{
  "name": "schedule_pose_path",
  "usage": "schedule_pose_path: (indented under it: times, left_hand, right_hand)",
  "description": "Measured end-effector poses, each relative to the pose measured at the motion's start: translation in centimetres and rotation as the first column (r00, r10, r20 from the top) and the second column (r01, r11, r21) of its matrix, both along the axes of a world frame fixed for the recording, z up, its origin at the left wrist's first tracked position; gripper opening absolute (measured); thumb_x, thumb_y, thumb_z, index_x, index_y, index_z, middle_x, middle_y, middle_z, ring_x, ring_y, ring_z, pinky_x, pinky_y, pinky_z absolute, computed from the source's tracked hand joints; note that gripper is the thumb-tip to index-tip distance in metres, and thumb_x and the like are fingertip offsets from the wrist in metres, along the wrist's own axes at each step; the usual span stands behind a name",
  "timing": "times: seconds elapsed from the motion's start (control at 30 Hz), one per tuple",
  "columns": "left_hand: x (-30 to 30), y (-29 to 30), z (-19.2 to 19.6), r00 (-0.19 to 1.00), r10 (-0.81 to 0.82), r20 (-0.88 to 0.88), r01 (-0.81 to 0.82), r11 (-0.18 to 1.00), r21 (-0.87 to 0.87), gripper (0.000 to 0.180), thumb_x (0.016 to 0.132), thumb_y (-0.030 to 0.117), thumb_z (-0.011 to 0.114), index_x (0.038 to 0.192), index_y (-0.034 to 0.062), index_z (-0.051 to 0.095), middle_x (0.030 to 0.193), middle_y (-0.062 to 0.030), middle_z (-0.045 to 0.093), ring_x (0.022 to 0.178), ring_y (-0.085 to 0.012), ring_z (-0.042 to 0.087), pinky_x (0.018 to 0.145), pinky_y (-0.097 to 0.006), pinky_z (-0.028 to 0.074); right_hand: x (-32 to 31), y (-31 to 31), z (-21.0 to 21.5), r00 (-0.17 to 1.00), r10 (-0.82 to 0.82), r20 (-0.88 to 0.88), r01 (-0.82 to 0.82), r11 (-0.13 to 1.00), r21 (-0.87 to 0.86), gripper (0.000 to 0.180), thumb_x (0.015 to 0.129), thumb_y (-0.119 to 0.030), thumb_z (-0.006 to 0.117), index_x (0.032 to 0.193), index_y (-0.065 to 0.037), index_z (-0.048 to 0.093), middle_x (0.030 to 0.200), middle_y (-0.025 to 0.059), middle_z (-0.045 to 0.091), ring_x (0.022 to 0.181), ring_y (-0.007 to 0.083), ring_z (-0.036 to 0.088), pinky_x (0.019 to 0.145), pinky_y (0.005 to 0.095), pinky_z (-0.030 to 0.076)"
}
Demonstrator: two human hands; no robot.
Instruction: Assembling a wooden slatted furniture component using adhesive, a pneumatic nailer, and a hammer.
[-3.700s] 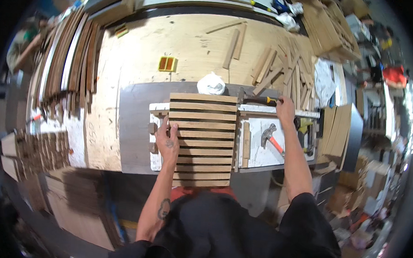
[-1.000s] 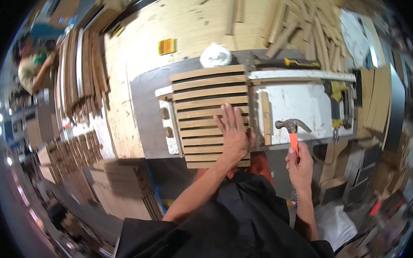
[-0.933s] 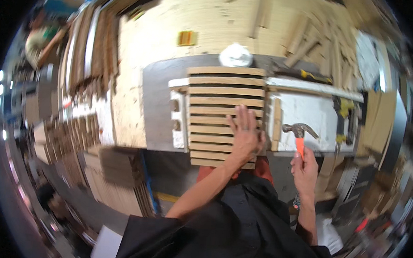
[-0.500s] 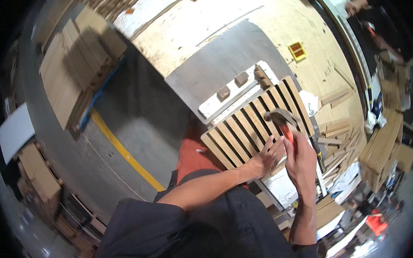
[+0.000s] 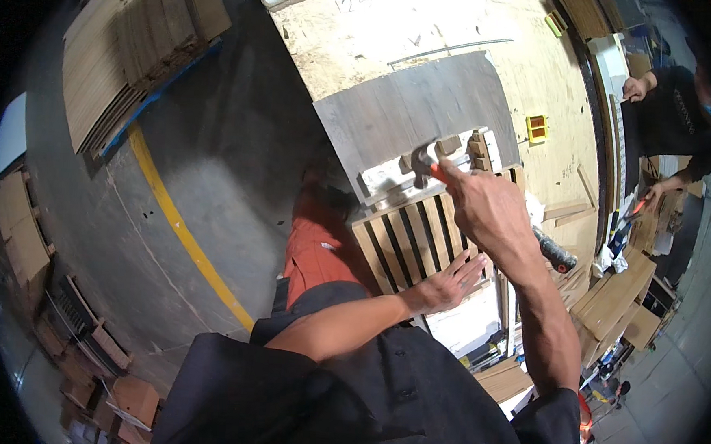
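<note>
My right hand (image 5: 490, 218) grips a hammer (image 5: 422, 162) by its orange handle. The hammer's head hangs over a white strip (image 5: 378, 177) carrying small wooden blocks (image 5: 447, 145); whether it touches one I cannot tell. A slatted wooden panel (image 5: 392, 245), with dark gaps between its slats, lies against the near side of that strip. Flat on the panel's near part rests my left hand (image 5: 447, 287), fingers stretched out and holding nothing. My right hand and forearm hide the panel's right part.
Beyond the strip lies a grey sheet (image 5: 416, 95) on a plywood tabletop (image 5: 572, 81). A yellow-framed box (image 5: 537, 128) sits farther right, and a black cylindrical tool (image 5: 555, 250) near my right forearm. Stacked boards (image 5: 135, 37) stand at left. Another person (image 5: 676, 111) works at right.
My right hand has carried the hammer forward and left, from above the slats to above the white strip. My left hand stays on the panel. The view has shifted.
</note>
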State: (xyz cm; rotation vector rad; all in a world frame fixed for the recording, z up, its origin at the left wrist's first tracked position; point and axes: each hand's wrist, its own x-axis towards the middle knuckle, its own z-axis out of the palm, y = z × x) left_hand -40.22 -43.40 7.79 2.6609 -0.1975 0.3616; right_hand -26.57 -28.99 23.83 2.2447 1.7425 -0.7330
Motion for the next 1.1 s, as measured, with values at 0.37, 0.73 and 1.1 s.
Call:
schedule_pose_path:
  times: [0.37, 0.73, 1.1]
  left_hand:
    - [0.3, 6.0, 2.7, 0.984, 0.086, -0.158, -0.177, 0.617, -0.766, 0.043, 0.086, 0.017, 0.061, 0.123, -0.0038, 0.053, 0.125, -0.0222, 0.053, 0.123, -0.0403, 0.047, 0.108, -0.054, 0.033]
    - [10.3, 14.8, 3.6, 0.909, 0.248, -0.334, -0.401, 0.738, -0.543, 0.05, 0.096, 0.029, 0.064, 0.136, 0.0003, 0.054, 0.125, -0.0207, 0.057, 0.106, -0.031, 0.06, 0.09, -0.041, 0.047]
    - [13.1, 11.4, 3.2, 0.861, -0.01, -0.508, -0.414, 0.565, -0.713, 0.059, 0.101, 0.029, 0.06, 0.148, 0.0002, 0.041, 0.109, -0.0073, 0.066, 0.1, -0.0131, 0.058, 0.086, -0.029, 0.047]
  right_hand:
    - [-1.3, -15.3, 0.6, 0.275, -0.828, -0.489, 0.961, 0.251, 0.115, 0.026, 0.097, -0.026, 0.064, 0.104, 0.0, 0.063, 0.068, 0.0052, 0.057, 0.059, 0.0114, 0.055, 0.054, 0.0301, 0.045]
    - [-16.6, -34.4, -9.7, -0.294, -0.828, -0.478, 0.852, -0.453, 0.261, 0.021, 0.098, -0.017, 0.059, 0.107, 0.002, 0.058, 0.07, 0.006, 0.058, 0.056, 0.0117, 0.059, 0.05, 0.0298, 0.047]
    - [-20.0, -32.7, -11.7, -0.467, -0.66, -0.589, 0.774, -0.627, 0.088, 0.036, 0.093, -0.008, 0.056, 0.127, 0.001, 0.049, 0.112, 0.0291, 0.062, 0.1, 0.0483, 0.06, 0.083, 0.0533, 0.049]
